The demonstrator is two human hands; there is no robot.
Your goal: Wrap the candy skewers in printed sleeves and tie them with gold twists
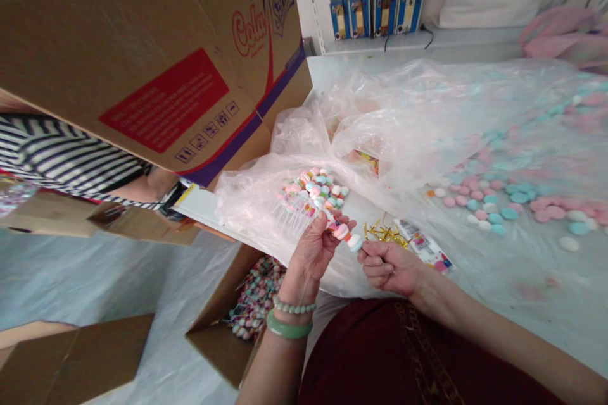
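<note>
My left hand [316,247], with a beaded bracelet and a green bangle on its wrist, is closed around a row of pink, white and blue marshmallow-like candies [341,231]. My right hand [387,267] pinches the near end of that row, by a white and pale blue piece. Just beyond the left hand lies a pile of similar pastel candies [318,186], with clear wrapping and thin white sticks beside it. Gold twist ties [387,234] and a printed card [424,247] lie past my right hand. Whether the row is inside a wrapper is too small to tell.
A large cardboard carton [156,31] stands at the left on the table. Plastic sheeting [380,114] covers much of the tabletop, with loose pastel pieces [517,196] at right. Below, an open box [213,329] holds many colourful candies. A person's striped sleeve [61,152] shows behind the carton.
</note>
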